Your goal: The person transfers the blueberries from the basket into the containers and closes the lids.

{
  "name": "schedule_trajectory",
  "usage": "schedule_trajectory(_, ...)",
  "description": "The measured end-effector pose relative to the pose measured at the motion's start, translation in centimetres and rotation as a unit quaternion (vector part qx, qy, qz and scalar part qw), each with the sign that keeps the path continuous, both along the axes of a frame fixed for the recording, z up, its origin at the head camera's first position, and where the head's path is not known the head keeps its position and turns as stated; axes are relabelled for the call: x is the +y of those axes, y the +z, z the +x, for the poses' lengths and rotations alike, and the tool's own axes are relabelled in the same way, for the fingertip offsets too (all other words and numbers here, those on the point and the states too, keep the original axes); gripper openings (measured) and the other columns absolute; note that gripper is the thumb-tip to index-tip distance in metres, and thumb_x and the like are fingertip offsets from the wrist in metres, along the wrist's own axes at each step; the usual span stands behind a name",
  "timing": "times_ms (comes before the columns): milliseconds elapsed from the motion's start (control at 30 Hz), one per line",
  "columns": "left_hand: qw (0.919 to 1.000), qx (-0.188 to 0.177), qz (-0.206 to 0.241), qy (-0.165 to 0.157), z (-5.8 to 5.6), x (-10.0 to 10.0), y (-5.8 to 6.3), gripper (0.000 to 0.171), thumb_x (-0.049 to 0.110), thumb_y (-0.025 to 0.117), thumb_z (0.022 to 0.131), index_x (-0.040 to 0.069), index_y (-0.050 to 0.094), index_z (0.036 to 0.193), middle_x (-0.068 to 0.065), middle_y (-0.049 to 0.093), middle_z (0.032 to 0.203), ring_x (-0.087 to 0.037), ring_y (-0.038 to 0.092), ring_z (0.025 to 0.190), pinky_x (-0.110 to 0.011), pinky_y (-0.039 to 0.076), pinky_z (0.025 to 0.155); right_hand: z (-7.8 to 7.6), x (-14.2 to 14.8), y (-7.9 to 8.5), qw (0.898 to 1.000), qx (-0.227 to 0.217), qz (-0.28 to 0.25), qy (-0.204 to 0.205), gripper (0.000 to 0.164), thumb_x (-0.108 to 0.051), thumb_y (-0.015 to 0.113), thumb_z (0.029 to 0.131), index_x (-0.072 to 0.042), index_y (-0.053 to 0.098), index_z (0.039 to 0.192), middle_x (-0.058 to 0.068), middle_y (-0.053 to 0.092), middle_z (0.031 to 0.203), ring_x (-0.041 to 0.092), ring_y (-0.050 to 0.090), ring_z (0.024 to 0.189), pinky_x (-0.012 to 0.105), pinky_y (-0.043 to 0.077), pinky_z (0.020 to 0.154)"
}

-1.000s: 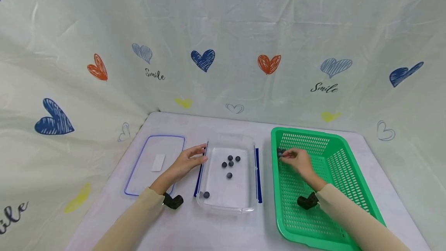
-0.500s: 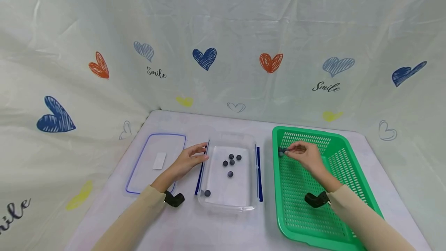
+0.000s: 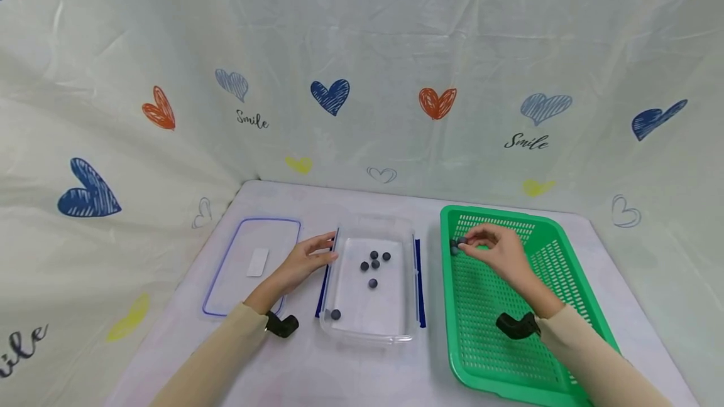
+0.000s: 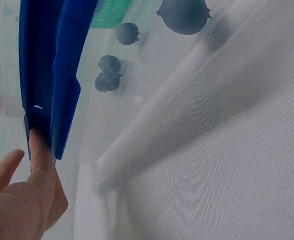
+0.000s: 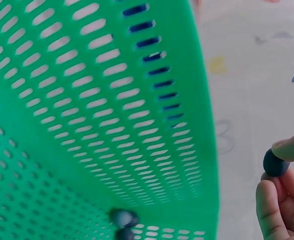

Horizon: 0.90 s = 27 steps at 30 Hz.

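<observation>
Sitting nearest, 1 blueberry [image 3: 336,314] in the clear box [image 3: 367,338], 5 more [image 3: 376,264] beyond it! Left hand [image 3: 301,264], fingers loosely extended, touches the box's blue clip [image 4: 64,75]. And the right hand [image 3: 500,253] pinches another blueberry [image 5: 275,163] over the green basket [image 3: 454,344], near a cluster [image 5: 123,220] in its far-left corner.

The right hand [image 5: 289,197] pinches one dark berry [image 5: 275,163] between thumb and fingers, to the right of the green basket [image 5: 205,125]. Inside this basket, near the lower edge, some blurred berries [image 5: 123,218] lie close together. Behind is a pale sheet [image 5: 249,95] with a yellow patch [image 5: 217,65]
</observation>
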<state>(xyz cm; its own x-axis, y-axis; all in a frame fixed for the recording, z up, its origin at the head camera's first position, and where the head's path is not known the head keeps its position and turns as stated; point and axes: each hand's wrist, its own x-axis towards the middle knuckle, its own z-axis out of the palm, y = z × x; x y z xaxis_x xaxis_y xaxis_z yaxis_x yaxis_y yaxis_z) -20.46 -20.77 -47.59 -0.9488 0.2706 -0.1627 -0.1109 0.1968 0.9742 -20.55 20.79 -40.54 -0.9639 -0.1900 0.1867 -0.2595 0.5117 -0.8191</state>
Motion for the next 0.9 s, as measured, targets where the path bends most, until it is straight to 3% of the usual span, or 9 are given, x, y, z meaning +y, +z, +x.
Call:
schedule_trajectory(400,1.0000,0.003,0.004,-0.006,0.0,-0.1,0.0,0.066,0.025,0.071,0.094,0.009,0.042,0.152,-0.023,0.045,0.147,-0.039,0.041,0.137,-0.051,0.039,0.108,1.7,-2.3,2.1,0.999,0.031,-0.014,0.026,0.016,-0.001,0.080,0.082,0.000,0.072,0.096,0.009,0.072,0.088,0.016,0.068,0.076,0.020,0.053,0.074)
schedule_trajectory(900,0.9999,0.002,0.011,-0.010,0.1,-0.1,0.0,0.065,0.020,0.069,0.096,0.005,0.040,0.152,-0.024,0.043,0.148,-0.040,0.040,0.137,-0.052,0.037,0.109,2.2,-5.2,2.6,0.995,0.013,-0.054,0.085,0.019,0.005,0.080,0.079,0.000,0.071,0.095,0.011,0.069,0.092,0.016,0.065,0.077,0.025,0.056,0.072)
